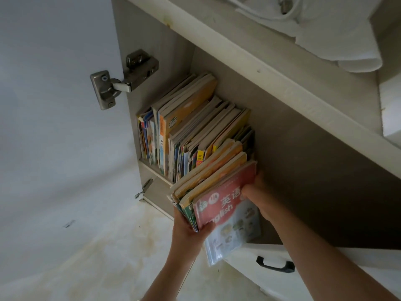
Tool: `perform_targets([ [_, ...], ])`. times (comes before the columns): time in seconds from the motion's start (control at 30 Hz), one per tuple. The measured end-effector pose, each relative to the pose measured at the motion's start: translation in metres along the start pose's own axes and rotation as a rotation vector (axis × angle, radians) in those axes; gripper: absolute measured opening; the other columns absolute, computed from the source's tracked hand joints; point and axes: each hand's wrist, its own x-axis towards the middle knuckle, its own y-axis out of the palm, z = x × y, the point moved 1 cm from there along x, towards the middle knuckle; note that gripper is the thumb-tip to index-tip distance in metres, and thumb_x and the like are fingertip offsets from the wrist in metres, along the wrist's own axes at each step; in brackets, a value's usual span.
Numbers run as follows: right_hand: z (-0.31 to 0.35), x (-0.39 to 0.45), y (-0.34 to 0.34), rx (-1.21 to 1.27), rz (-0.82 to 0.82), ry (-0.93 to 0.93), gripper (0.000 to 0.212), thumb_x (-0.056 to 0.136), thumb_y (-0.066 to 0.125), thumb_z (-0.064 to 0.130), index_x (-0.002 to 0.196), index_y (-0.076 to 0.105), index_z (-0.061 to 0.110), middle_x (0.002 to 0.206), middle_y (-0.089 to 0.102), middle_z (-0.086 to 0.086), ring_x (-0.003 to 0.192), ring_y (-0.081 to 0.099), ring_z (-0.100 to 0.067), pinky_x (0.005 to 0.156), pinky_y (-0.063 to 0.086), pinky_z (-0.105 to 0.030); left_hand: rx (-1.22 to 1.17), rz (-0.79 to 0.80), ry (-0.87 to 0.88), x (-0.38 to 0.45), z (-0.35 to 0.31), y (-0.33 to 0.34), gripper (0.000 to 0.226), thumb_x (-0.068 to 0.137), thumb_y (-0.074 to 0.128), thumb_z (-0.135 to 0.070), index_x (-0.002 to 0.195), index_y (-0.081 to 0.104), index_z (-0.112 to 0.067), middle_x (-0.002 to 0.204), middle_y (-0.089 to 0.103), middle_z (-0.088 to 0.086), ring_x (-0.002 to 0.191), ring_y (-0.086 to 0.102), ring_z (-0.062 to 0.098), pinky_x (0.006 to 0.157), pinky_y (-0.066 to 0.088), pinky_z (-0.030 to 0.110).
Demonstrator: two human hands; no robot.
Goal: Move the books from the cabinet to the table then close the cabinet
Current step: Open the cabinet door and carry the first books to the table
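Cabinet door (pixel 54 127) swung wide at 9 o'clock, hinge (pixel 121 78) exposed. Cabinet (pixel 303 159) lower shelf holds upright books (pixel 184 127) packed against the left wall; the right half of the shelf is bare. A bundle of books (pixel 217 192) sticks half out over the front edge at 6 o'clock, red English book outermost. Left hand (pixel 191 229) grips the bundle's near end from below, right hand (pixel 258 196) curls round its right side. Drawer with black handle (pixel 275 265) at 5 o'clock, just under the right forearm.
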Motion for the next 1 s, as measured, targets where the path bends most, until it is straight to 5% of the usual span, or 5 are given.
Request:
perform_targets([
  [0.13, -0.012, -0.006, 0.0, 0.095, 0.019, -0.012, 0.037, 0.076, 0.054, -0.01, 0.105, 0.058, 0.014, 0.1, 0.066, -0.011, 0.09, 0.062, -0.024, 0.07, 0.048, -0.033, -0.082, -0.058, -0.104, 0.001, -0.005, 0.002, 0.07, 0.061, 0.076, 0.008, 0.124, 0.055, -0.014, 0.114, 0.069, 0.014, 0.104, 0.067, 0.035, 0.085, 0.053, 0.063],
  [0.27, -0.013, -0.019, -0.002, 0.207, 0.0, -0.067, 0.028, 0.073, 0.048, -0.014, 0.083, 0.059, 0.01, 0.078, 0.065, -0.006, 0.074, 0.063, -0.021, 0.057, 0.044, -0.026, -0.153, -0.064, -0.156, -0.003, -0.015, -0.002, 0.06, 0.058, 0.078, 0.008, 0.109, 0.068, -0.022, 0.109, 0.072, 0.014, 0.1, 0.069, 0.036, 0.087, 0.053, 0.062],
  [0.57, 0.009, -0.042, -0.004, 0.217, 0.149, -0.193, 0.032, 0.063, 0.056, -0.007, 0.092, 0.059, 0.007, 0.087, 0.065, -0.014, 0.091, 0.065, -0.034, 0.076, 0.053, -0.042, -0.182, -0.01, -0.16, -0.014, -0.069, -0.025, 0.063, 0.056, 0.076, 0.012, 0.105, 0.072, -0.027, 0.11, 0.072, 0.012, 0.101, 0.069, 0.032, 0.084, 0.056, 0.052],
  [0.7, 0.023, -0.063, -0.005, 0.083, 0.319, -0.21, 0.046, 0.068, 0.063, -0.014, 0.093, 0.053, 0.022, 0.095, 0.064, -0.003, 0.096, 0.062, -0.022, 0.081, 0.052, -0.036, -0.185, 0.022, -0.245, -0.033, -0.093, -0.046, 0.068, 0.052, 0.077, 0.013, 0.113, 0.067, -0.015, 0.113, 0.07, 0.017, 0.103, 0.068, 0.038, 0.079, 0.058, 0.05],
  [1.0, 0.035, -0.14, 0.0, 0.132, 0.565, -0.304, 0.069, 0.055, 0.077, -0.001, 0.114, 0.056, 0.026, 0.102, 0.071, 0.007, 0.099, 0.067, -0.015, 0.086, 0.054, -0.038, -0.18, 0.044, -0.41, -0.095, -0.177, -0.09, 0.056, 0.049, 0.076, 0.015, 0.1, 0.074, -0.009, 0.109, 0.07, 0.024, 0.097, 0.068, 0.043, 0.074, 0.059, 0.05],
])
